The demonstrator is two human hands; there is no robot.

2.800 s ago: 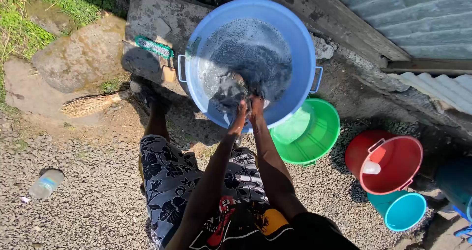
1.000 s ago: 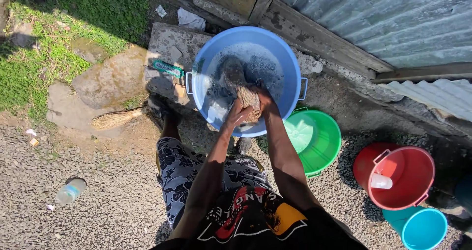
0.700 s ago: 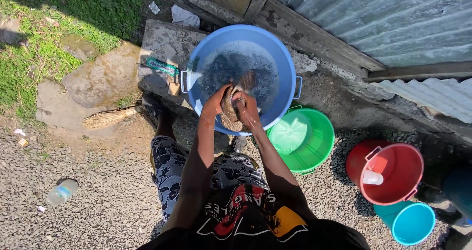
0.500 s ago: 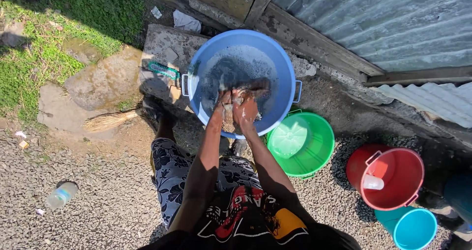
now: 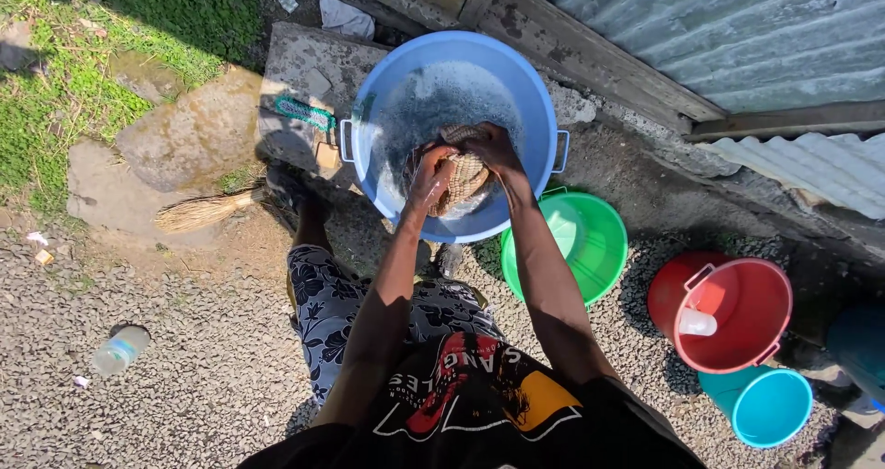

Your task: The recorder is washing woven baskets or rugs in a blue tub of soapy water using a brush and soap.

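Left hand and right hand, fingers clenched, both grip a wet tan patterned cloth over soapy water in the blue basin, green bucket just beside it.

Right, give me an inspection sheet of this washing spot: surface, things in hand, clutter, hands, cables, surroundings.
Surface: gravel ground, with a concrete slab under the basin's far side.
Things in hand: tan woven cloth, bunched over the large blue basin of soapy water.
Clutter: green brush on the slab; straw broom; plastic bottle lying on the gravel.
Hands: left hand and right hand both grip the cloth.
Cables: nothing seen.
Surroundings: green bucket, red bucket with a white cup inside, small blue bucket, corrugated metal wall, grass.
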